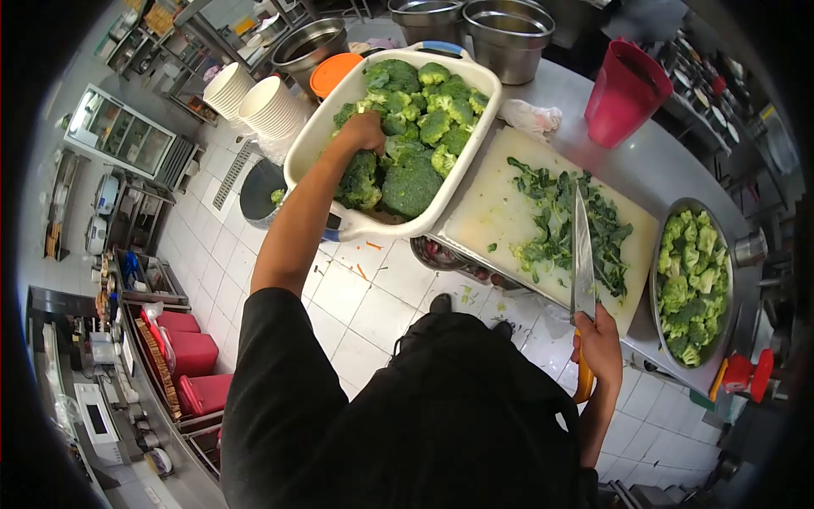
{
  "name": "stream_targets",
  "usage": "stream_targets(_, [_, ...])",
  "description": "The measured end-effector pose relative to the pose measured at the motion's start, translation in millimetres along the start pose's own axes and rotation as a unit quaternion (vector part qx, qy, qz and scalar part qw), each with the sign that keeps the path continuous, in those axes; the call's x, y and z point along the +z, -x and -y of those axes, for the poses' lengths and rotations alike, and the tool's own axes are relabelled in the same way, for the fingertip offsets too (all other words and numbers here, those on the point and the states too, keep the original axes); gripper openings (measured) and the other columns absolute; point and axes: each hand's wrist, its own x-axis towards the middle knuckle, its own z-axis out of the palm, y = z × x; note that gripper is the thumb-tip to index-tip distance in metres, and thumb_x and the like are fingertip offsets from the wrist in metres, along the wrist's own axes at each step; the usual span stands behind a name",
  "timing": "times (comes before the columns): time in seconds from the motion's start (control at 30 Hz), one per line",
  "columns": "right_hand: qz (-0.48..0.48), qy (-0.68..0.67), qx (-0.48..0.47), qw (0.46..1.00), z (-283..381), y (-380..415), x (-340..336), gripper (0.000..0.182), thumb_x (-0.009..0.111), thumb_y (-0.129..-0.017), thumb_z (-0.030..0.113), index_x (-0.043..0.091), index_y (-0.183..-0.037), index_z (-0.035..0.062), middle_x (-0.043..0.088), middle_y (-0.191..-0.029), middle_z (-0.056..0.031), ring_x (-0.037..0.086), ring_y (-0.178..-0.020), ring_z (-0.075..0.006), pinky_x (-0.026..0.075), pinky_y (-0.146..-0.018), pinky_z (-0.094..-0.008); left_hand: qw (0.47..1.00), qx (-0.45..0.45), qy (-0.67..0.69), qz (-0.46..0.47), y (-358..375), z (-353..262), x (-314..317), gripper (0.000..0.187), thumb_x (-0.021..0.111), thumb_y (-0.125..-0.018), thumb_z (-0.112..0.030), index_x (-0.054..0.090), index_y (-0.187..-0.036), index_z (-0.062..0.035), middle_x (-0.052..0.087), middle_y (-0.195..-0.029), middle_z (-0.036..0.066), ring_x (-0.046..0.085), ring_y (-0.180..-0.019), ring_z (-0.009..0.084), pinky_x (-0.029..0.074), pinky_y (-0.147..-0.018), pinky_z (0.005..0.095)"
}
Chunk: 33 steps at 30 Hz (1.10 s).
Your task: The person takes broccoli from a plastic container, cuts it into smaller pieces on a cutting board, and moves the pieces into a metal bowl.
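l hand [365, 131] outstretched into broccoli tub [309, 144], r hand [598, 343] gripping knife [582, 254] upright

The tub [475, 161] of broccoli [411, 182] is glossy white plastic; the board [492, 212] beside it is matt white plastic, stained green. The knife [582, 263] has a bright, smooth steel blade and an orange plastic handle. The bowl [655, 280] at right is brushed metal, the counter [661, 161] dull steel.

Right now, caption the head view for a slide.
Left hand reaches into broccoli tub; right hand holds knife.
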Motion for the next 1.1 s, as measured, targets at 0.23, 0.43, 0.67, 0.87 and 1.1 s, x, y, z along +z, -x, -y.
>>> stream_targets(0.23, [0.003, 0.025, -0.016, 1.0, 7.9, 0.0, 2.9, 0.021, 0.057, -0.1, 0.02, 0.055, -0.102, -0.0008, 0.052, -0.062, -0.0051, 0.051, -0.044, -0.014, 0.044, -0.04, -0.0304, 0.955, -0.02, 0.294, -0.013, -1.0, 17.5, -32.2, 0.045, 0.08, -0.064, 0.0, 0.066, -0.106, 0.0013, 0.068, -0.08, 0.012, 0.063, -0.057, 0.0169, 0.049, -0.048, 0.0316])
stream_targets(0.43, [0.018, 0.019, -0.006, 1.0, 10.2, -4.4, 6.7, 0.021, 0.057, -0.1, 0.02, 0.054, -0.1, -0.0005, 0.052, -0.064, -0.0048, 0.051, -0.044, -0.0136, 0.044, -0.041, -0.0303, 0.967, 0.047, 0.215, -0.126, 18.7, 12.3, -116.2, 0.041, 0.079, -0.063, -0.007, 0.07, -0.103, -0.0005, 0.067, -0.071, 0.007, 0.062, -0.059, 0.0132, 0.049, -0.051, 0.0287])
stream_targets(0.67, [0.033, 0.019, -0.012, 0.999, 5.7, -10.0, 6.2, 0.02, 0.056, -0.103, 0.019, 0.056, -0.111, 0.0002, 0.052, -0.063, -0.004, 0.049, -0.044, -0.0133, 0.044, -0.042, -0.0296, 0.979, -0.002, 0.058, -0.196, 66.4, -6.9, -185.7, 0.053, 0.075, -0.062, -0.016, 0.075, -0.114, -0.0049, 0.075, -0.097, 0.02, 0.073, -0.088, 0.0287, 0.058, -0.077, 0.0399])
stream_targets(0.87, [0.034, 0.008, -0.021, 0.999, -1.8, -12.3, -0.1, 0.02, 0.056, -0.102, 0.019, 0.056, -0.112, 0.0009, 0.052, -0.063, -0.0035, 0.05, -0.044, -0.0136, 0.044, -0.042, -0.0294, 0.971, 0.016, 0.051, -0.232, 104.9, -60.4, -211.0, 0.044, 0.077, -0.063, -0.018, 0.075, -0.105, -0.0036, 0.075, -0.09, 0.018, 0.073, -0.083, 0.0294, 0.058, -0.073, 0.0398])
stream_targets(1.1, [0.017, -0.002, -0.008, 1.0, -16.0, -8.2, -7.3, 0.021, 0.054, -0.102, 0.019, 0.057, -0.113, 0.002, 0.052, -0.063, -0.0028, 0.051, -0.043, -0.0134, 0.044, -0.042, -0.0294, 0.961, 0.09, 0.016, -0.263, 88.5, -101.3, -178.6, 0.047, 0.085, -0.064, -0.016, 0.075, -0.107, -0.0028, 0.075, -0.094, 0.018, 0.075, -0.082, 0.0234, 0.058, -0.077, 0.0359])
